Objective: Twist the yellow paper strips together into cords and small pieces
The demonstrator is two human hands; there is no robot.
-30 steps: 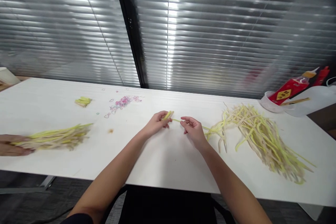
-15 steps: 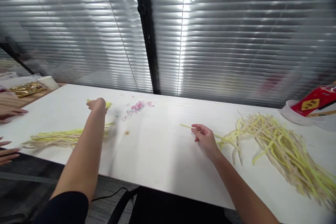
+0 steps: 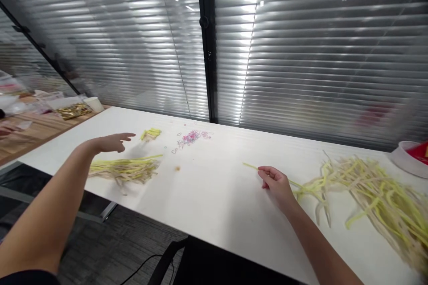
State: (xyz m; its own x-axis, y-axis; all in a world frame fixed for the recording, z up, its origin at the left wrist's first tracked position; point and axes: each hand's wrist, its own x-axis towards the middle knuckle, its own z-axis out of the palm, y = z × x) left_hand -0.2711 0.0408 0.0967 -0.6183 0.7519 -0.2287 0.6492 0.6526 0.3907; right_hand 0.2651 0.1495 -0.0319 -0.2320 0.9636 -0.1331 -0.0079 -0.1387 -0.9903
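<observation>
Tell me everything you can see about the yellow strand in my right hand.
The yellow strand is thin and nearly straight, and looks soft and bendy, though its material is unclear. Your right hand pinches it near one end, leaving a short tip pointing left over the white table. Past the hand it seems to run right toward the loose pile, where its other end is lost.

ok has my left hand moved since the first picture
Yes, leftward: against the black window post, the left hand went from right of its foot to well left of it.
</observation>
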